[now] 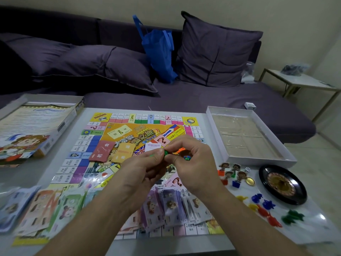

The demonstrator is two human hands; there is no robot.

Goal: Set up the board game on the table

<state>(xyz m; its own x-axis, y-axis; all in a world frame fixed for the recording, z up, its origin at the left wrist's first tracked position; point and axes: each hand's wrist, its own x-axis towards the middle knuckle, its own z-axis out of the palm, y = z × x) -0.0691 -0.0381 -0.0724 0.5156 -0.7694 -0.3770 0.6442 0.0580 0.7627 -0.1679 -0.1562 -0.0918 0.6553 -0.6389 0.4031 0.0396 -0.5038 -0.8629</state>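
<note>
Board game pieces are what we handle now: above the game board (pixel 129 137) spread on the table (pixel 304 230), our left hand (pixel 145 167) and right hand (pixel 191 159) pinch one small green piece (pixel 166 152), so we should separate it gently, keeping loose bits cupped.

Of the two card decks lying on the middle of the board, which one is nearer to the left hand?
The orange deck; the red deck lies farther left, away from that hand.
</note>
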